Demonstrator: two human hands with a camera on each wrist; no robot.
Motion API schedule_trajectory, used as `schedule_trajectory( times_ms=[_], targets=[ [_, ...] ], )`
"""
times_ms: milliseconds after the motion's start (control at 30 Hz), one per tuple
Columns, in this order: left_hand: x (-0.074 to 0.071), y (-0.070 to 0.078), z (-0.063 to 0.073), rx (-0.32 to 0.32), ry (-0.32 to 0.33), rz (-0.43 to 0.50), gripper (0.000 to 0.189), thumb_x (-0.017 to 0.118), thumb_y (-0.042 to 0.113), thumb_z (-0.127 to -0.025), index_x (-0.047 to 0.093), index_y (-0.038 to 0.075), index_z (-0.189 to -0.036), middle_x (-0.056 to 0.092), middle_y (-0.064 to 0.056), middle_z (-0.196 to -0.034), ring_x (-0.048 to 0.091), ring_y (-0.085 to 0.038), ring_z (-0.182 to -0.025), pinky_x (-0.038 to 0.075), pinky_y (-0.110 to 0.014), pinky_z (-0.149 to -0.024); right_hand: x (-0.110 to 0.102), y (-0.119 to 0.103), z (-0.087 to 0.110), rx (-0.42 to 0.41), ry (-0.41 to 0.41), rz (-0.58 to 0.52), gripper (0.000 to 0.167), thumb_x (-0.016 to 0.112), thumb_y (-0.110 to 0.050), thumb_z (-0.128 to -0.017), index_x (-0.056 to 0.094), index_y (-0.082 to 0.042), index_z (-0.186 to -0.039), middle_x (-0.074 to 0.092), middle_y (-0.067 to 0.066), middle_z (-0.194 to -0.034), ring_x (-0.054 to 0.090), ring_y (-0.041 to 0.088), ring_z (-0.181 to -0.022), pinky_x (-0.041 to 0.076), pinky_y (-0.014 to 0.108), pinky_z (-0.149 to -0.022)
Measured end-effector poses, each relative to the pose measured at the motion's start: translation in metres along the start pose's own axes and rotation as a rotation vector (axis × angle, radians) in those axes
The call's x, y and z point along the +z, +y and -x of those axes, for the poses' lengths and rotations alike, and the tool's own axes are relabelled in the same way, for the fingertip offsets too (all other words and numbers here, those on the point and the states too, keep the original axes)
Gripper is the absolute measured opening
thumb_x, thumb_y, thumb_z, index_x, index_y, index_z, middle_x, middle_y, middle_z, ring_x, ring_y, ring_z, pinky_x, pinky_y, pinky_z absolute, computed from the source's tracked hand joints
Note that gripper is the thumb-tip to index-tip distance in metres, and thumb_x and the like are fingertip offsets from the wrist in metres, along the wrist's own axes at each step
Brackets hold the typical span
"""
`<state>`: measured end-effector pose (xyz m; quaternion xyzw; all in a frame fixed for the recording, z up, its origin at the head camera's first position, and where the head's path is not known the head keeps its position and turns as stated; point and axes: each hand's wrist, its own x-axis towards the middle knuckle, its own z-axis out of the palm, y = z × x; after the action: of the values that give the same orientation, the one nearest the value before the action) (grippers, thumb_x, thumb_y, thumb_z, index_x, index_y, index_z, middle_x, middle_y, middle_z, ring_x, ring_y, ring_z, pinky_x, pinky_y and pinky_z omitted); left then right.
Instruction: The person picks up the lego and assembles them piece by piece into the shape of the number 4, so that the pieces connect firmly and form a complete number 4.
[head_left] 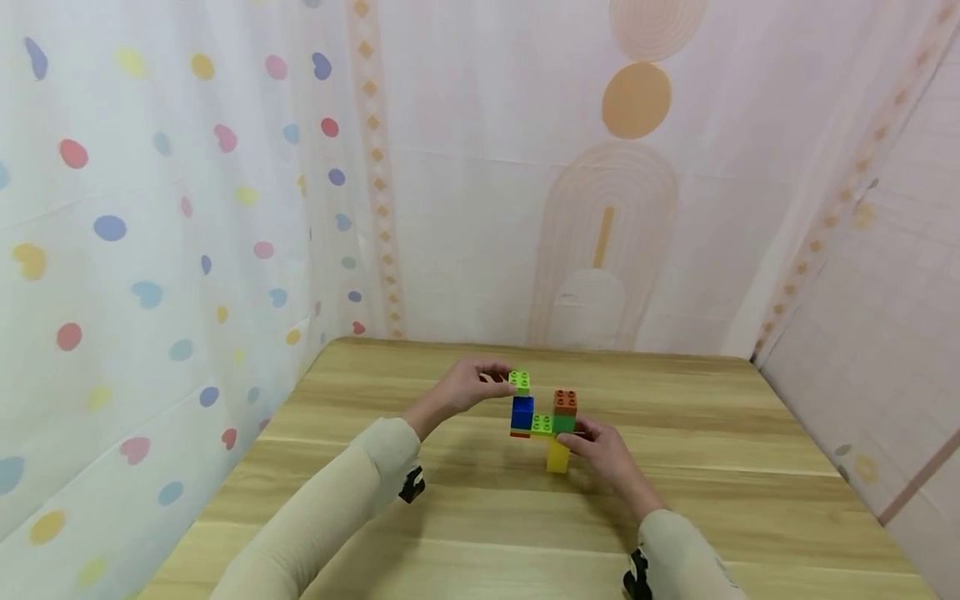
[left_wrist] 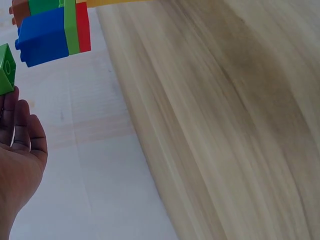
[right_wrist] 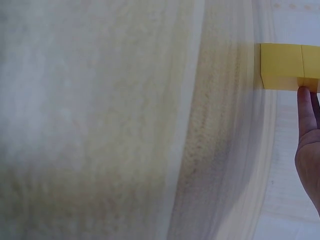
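My left hand [head_left: 467, 387] pinches a lime green toy building brick [head_left: 520, 382] with studs on top. In the left wrist view, a gap shows between that lime green brick [left_wrist: 6, 72] and the blue brick [left_wrist: 44, 37]. The blue brick [head_left: 522, 415] sits on a lime green piece [head_left: 542, 423], with a red brick [head_left: 519, 435] under that end. On the other end, an orange-brown brick [head_left: 566, 402] tops a darker green one [head_left: 564, 424]. Yellow bricks [head_left: 557, 457] form the column below. My right hand [head_left: 609, 454] grips the brick structure near the column's top; some fingers are hidden behind it.
The structure stands on a wood-grain table [head_left: 450, 533]. Patterned curtains [head_left: 465, 208] hang behind the table and along its sides. Black wrist devices [head_left: 412, 484] are worn at both sleeves.
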<state>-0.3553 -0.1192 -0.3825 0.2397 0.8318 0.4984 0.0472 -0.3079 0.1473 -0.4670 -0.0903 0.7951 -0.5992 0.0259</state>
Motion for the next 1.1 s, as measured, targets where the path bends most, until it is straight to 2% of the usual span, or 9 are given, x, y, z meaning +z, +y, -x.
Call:
schedule_trajectory(
  times_ms=[200,433,700,1100],
  targets=[
    [0.005,0.000,0.002,0.035,-0.025,-0.012,0.032,0.076,0.028,-0.090,0.072,0.013,-0.117,0.067,-0.002,-0.102,0.058,-0.028,-0.097,0.052,-0.039,-0.076,-0.001,0.001,-0.002,0.001,0.012,0.008,0.031,0.069,-0.021,-0.095,0.068,-0.006,-0.122,0.069,0.007,-0.111,0.063,0.020,-0.104,0.052,0.038,-0.091],
    [0.010,-0.002,0.004,0.040,-0.038,-0.038,0.029,0.075,0.027,-0.090,0.073,0.012,-0.115,0.066,-0.002,-0.098,0.058,-0.028,-0.095,0.051,-0.033,-0.072,-0.002,0.003,-0.001,0.022,-0.002,-0.001,0.032,0.071,-0.023,-0.094,0.068,-0.008,-0.122,0.069,0.005,-0.111,0.063,0.020,-0.104,0.051,0.039,-0.092],
    [0.014,-0.005,0.009,0.017,-0.048,-0.032,0.030,0.075,0.028,-0.090,0.073,0.012,-0.115,0.066,-0.002,-0.098,0.058,-0.028,-0.093,0.052,-0.037,-0.073,0.001,0.006,0.002,0.016,-0.006,0.001,0.032,0.071,-0.023,-0.094,0.068,-0.006,-0.121,0.069,0.006,-0.111,0.063,0.021,-0.104,0.052,0.039,-0.091],
    [0.012,-0.006,0.008,0.046,-0.042,-0.050,0.030,0.075,0.027,-0.090,0.072,0.012,-0.115,0.066,-0.001,-0.099,0.059,-0.027,-0.095,0.052,-0.032,-0.073,0.001,0.001,0.000,-0.008,-0.002,-0.010,0.030,0.070,-0.021,-0.094,0.069,-0.006,-0.121,0.069,0.006,-0.111,0.063,0.020,-0.104,0.052,0.038,-0.091]
  ],
)
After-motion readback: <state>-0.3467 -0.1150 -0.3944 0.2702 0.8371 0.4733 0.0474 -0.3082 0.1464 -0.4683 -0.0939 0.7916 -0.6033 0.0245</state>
